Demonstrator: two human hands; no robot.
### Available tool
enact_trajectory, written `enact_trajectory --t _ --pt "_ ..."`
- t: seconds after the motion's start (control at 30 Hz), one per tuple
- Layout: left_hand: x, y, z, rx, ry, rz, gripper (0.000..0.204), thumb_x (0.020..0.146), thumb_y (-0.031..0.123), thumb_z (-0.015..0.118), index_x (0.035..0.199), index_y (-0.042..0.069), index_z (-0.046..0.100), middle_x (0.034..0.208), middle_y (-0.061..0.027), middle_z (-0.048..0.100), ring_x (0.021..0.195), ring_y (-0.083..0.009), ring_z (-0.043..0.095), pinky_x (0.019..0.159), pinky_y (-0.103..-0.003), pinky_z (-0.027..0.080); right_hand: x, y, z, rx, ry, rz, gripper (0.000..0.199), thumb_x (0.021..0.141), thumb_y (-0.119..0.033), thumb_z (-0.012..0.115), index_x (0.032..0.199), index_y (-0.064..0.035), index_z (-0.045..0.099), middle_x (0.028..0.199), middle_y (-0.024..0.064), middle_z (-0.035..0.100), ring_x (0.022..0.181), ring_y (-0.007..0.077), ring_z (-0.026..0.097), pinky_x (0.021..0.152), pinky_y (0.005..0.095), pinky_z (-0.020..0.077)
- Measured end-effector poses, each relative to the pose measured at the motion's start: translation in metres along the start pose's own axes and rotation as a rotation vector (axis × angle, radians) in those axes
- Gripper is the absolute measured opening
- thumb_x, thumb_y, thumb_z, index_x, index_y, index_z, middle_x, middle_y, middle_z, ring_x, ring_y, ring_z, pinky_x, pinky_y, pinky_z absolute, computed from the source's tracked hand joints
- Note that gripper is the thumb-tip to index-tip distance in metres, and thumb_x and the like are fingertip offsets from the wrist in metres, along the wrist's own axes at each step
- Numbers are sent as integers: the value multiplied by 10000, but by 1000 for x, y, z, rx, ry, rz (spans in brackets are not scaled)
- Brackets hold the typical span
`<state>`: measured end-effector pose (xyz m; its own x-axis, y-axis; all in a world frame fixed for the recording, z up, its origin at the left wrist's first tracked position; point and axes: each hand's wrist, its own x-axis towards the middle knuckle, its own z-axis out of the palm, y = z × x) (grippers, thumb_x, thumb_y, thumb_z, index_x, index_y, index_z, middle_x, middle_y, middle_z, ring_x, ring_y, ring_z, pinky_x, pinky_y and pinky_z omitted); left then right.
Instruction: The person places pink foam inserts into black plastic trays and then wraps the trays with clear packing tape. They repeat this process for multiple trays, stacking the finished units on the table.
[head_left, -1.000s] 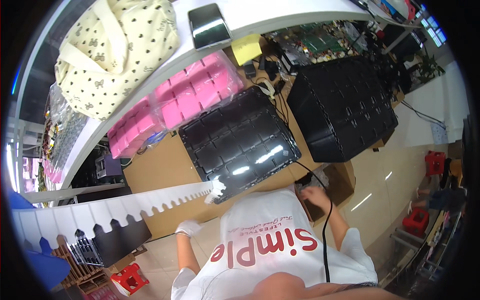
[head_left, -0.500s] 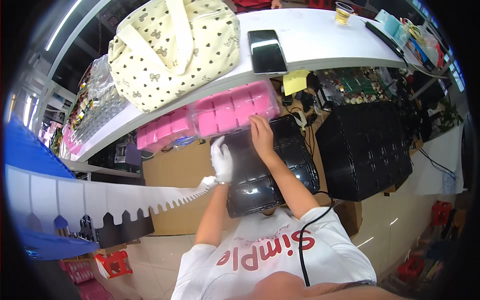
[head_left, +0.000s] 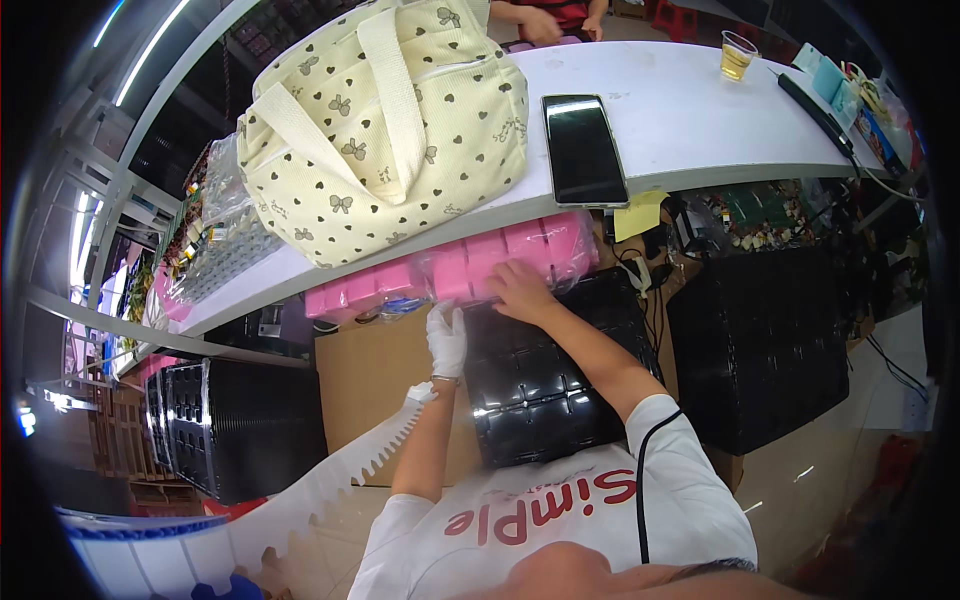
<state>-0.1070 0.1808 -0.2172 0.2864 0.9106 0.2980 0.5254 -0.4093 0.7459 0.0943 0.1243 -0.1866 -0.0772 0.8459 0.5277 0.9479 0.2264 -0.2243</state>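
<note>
Pink pack [head_left: 545, 245] touches right hand [head_left: 522, 294], fingers apart; can't tell whether left hand [head_left: 447, 345] grips.

Workshop interior, of a light assembly or packing kind. Landmark: the white worktable [head_left: 680, 125]. On its near side, stacks of black moulded trays [head_left: 265, 430] and film-wrapped pink blocks [head_left: 535, 245]; beneath its right part, heaped small parts [head_left: 765, 222], possibly electronic, too indistinct to identify; beyond it, another person [head_left: 543, 25].
</note>
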Motion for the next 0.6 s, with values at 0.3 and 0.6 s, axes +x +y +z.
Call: enact_trajectory --t 0.3,0.6 --pt "-5 18 -5 20 73 136 198 861 132 616 1039 46 611 1060 -144 613 984 -323 572 881 -415 451 13 33 19 358 -46 220 120 735 -207 666 789 -101 677 858 55 620 875 282 559 752 398 471" --pt "13 99 19 465 -230 686 405 831 150 601 1208 22 526 1198 -211 543 1186 -376 471 1020 -450 349 58 14 -1 279 429 324 111 763 -207 677 805 -107 699 871 94 650 799 297 595 727 398 442"
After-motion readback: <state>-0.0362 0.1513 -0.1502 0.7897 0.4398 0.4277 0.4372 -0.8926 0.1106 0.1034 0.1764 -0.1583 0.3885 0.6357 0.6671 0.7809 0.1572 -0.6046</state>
